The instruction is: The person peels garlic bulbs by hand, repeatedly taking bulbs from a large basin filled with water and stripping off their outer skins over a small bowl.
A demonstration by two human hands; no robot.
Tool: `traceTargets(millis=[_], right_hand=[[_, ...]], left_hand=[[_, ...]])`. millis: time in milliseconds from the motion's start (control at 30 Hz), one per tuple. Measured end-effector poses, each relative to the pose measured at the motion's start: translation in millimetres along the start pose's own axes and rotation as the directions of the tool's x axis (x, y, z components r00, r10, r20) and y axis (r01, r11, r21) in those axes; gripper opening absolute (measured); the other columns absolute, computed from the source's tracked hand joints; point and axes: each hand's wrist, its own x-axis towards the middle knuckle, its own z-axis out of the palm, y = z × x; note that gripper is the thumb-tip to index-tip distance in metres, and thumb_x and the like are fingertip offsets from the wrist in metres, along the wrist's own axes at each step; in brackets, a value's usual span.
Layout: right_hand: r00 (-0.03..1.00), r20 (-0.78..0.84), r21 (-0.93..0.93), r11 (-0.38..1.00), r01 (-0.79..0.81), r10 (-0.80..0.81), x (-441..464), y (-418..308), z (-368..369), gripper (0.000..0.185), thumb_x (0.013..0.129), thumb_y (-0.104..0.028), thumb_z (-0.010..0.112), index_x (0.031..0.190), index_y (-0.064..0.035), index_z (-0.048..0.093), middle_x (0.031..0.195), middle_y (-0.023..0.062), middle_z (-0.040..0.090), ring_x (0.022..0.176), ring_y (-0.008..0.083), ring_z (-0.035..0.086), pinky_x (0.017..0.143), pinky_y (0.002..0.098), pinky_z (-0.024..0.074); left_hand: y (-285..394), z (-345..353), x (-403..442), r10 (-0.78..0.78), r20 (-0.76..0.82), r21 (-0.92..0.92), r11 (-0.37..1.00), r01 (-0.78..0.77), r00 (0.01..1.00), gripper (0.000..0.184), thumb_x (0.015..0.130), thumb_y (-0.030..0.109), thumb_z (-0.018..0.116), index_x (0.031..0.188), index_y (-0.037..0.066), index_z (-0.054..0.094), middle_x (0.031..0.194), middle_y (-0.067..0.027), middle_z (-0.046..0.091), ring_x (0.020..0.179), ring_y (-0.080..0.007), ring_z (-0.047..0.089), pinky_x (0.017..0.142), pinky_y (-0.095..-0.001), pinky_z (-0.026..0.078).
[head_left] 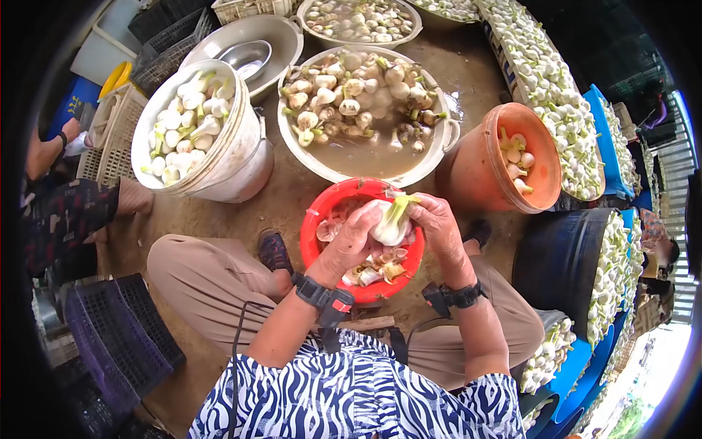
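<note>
A white garlic bulb (390, 228) with a short green stem is held over a red basin (310, 223). My left hand (352, 240) is wrapped round the bulb from the left side. The fingers of my right hand (436, 222) pinch the green stem at its upper right. Loose garlic peels (376, 268) lie in the basin below both hands. Beyond it, a wide white tub (292, 146) holds muddy water and unpeeled garlic bulbs (351, 107).
A white bucket (241, 172) of cleaned garlic stands at the left, an orange bucket (475, 164) with a few bulbs at the right. Garlic-filled containers line the right side. Purple crates (110, 340) stand lower left. Another person's leg (135, 197) shows at the left edge.
</note>
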Motion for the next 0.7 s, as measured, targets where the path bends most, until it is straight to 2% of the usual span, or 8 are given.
traceTargets(millis=[100, 167, 200, 300, 433, 567, 633, 700], right_hand=[[1.0, -0.023, 0.014, 1.0, -0.005, 0.005, 1, 2, 9, 0.022, 0.093, -0.018, 0.058, 0.1, 0.0017, 0.065, 0.07, -0.0004, 0.061, 0.055, 0.0045, 0.052, 0.049, 0.0183, 0.0415], [0.971, -0.222, -0.194, 0.98, 0.044, -0.087, 2, 9, 15, 0.02, 0.092, -0.017, 0.058, 0.095, 0.0011, 0.066, 0.067, -0.0017, 0.059, 0.052, 0.0036, 0.05, 0.046, 0.0186, 0.0389], [0.956, -0.277, -0.206, 0.978, 0.044, -0.101, 1, 6, 24, 0.018, 0.092, -0.014, 0.057, 0.093, 0.0007, 0.067, 0.063, -0.0028, 0.057, 0.049, 0.003, 0.048, 0.043, 0.0187, 0.0365], [0.98, -0.196, -0.136, 0.991, -0.006, -0.021, -4, 1, 36, 0.017, 0.092, -0.013, 0.056, 0.094, 0.0, 0.067, 0.062, -0.0028, 0.056, 0.049, 0.0022, 0.047, 0.043, 0.018, 0.0359], [0.975, -0.213, 0.041, 0.998, -0.053, 0.061, -1, -7, 32, 0.019, 0.093, -0.016, 0.054, 0.088, -0.002, 0.066, 0.061, -0.0041, 0.054, 0.049, 0.001, 0.044, 0.044, 0.0173, 0.0348], [0.975, -0.222, 0.096, 0.995, -0.003, 0.024, -5, -6, 42, 0.021, 0.095, -0.019, 0.054, 0.088, -0.0021, 0.064, 0.062, -0.0041, 0.054, 0.051, 0.001, 0.044, 0.047, 0.0164, 0.0358], [0.984, -0.174, 0.186, 0.983, -0.004, 0.037, -12, -6, 49, 0.022, 0.095, -0.02, 0.054, 0.091, -0.0012, 0.064, 0.065, -0.0035, 0.055, 0.054, 0.0015, 0.048, 0.049, 0.0171, 0.038], [0.922, -0.376, 0.163, 0.974, 0.159, -0.087, -12, -2, 44, 0.021, 0.094, -0.019, 0.054, 0.096, -0.0004, 0.064, 0.067, -0.0033, 0.056, 0.055, 0.0024, 0.049, 0.052, 0.0175, 0.0401]], left_hand=[[5, 2, -7, -0.054, 0.01, 0.004, 0.999, 0.054, 0.998, 0.053, 0.09, 0.047, 0.056, 0.114, 0.001, 0.051, 0.093, -0.0078, 0.063, 0.064, -0.009, 0.059, 0.054, -0.019, 0.05], [0, 10, -6, 0.288, -0.285, 0.294, 0.934, -0.202, 0.914, 0.048, 0.089, 0.038, 0.062, 0.117, 0.0, 0.05, 0.097, -0.0078, 0.063, 0.078, -0.0102, 0.062, 0.065, -0.0228, 0.054], [0, 6, -8, 0.274, -0.222, 0.286, 0.936, -0.206, 0.936, 0.051, 0.085, 0.026, 0.07, 0.122, -0.001, 0.048, 0.104, -0.0081, 0.062, 0.092, -0.0106, 0.06, 0.072, -0.0243, 0.054], [9, -12, -19, 0.122, -0.181, 0.381, 0.923, -0.045, 0.976, 0.057, 0.081, 0.019, 0.074, 0.127, 0.0, 0.047, 0.111, -0.0088, 0.06, 0.095, -0.0104, 0.06, 0.076, -0.0242, 0.053], [22, -3, -30, 0.068, 0.051, 0.123, 0.99, -0.074, 0.996, 0.06, 0.078, 0.012, 0.073, 0.13, 0.0, 0.046, 0.118, -0.0091, 0.058, 0.107, -0.0162, 0.058, 0.09, -0.0314, 0.049], [-1, -8, -23, 0.229, -0.135, 0.085, 0.972, -0.219, 0.964, 0.056, 0.081, 0.016, 0.068, 0.129, -0.001, 0.046, 0.115, -0.0084, 0.059, 0.104, -0.0184, 0.059, 0.093, -0.0326, 0.047], [-9, -23, -23, 0.152, -0.189, 0.061, 0.988, -0.142, 0.97, 0.047, 0.086, 0.024, 0.062, 0.125, 0.0, 0.049, 0.109, -0.0116, 0.062, 0.096, -0.0204, 0.062, 0.083, -0.0321, 0.052], [-8, -49, -20, -0.035, -0.205, -0.456, 0.888, -0.064, 0.978, 0.041, 0.091, 0.032, 0.053, 0.119, 0.001, 0.054, 0.101, -0.0166, 0.064, 0.083, -0.0238, 0.065, 0.069, -0.0311, 0.055]])
